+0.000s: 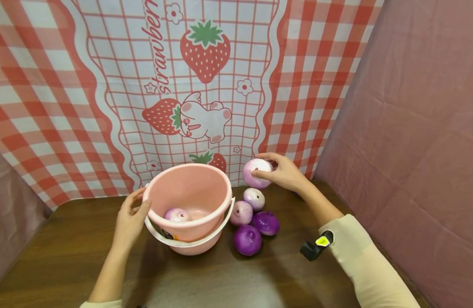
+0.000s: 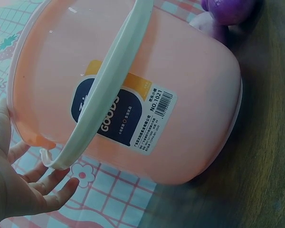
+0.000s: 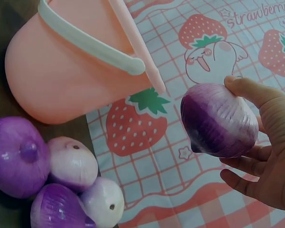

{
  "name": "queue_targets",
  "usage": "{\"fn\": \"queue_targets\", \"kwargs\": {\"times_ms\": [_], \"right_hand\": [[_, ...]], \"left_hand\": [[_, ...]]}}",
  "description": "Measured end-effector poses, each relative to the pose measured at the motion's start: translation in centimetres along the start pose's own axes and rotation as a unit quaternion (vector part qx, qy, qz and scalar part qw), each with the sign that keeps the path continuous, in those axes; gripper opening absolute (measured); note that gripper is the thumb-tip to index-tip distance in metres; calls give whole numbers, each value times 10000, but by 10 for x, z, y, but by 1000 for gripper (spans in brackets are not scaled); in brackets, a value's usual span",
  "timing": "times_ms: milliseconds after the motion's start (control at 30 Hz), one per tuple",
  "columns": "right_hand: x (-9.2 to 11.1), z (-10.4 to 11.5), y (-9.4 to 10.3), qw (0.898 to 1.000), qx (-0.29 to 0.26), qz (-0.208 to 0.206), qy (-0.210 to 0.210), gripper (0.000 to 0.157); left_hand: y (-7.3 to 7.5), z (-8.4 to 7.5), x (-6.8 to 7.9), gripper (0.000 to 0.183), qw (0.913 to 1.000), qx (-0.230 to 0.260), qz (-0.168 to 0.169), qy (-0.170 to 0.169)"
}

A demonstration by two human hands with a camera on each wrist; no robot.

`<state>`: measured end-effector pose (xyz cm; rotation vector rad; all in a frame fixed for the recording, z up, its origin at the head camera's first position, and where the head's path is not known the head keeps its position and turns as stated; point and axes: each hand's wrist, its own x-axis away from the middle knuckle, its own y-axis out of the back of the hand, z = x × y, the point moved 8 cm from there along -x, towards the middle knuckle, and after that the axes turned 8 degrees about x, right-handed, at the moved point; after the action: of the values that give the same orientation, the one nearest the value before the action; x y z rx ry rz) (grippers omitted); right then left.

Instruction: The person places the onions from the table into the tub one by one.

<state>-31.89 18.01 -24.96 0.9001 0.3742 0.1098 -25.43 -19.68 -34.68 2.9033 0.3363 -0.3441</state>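
A pink bucket [image 1: 190, 231] with a white handle [image 2: 104, 90] stands on the table, and one pale purple onion [image 1: 177, 214] lies inside it. My left hand [image 1: 132, 216] grips the bucket's rim at its left side, thumb at the rim and fingers outside by the handle's end. Above the table, right of the bucket, my right hand [image 1: 284, 173] holds a purple-and-white onion [image 3: 218, 119] between thumb and fingers. Below it sit several more onions: a whitish one [image 1: 254, 199], a pale pink one [image 1: 242, 213] and deep purple ones [image 1: 247, 240].
The brown wooden table [image 1: 205, 282] ends against a hanging red-and-white checked cloth [image 1: 313, 77] with strawberry prints. A pink fabric wall [image 1: 413, 141] rises on the right. The loose onions sit close to the bucket's right side.
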Motion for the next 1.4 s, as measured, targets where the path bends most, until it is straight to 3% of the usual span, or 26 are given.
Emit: {"fn": "queue_targets", "kwargs": {"times_ms": [1400], "right_hand": [[-16, 41, -30, 9986, -469, -72, 238, 52]], "left_hand": [[-1, -2, 2, 44, 9998, 179, -68, -74]]}}
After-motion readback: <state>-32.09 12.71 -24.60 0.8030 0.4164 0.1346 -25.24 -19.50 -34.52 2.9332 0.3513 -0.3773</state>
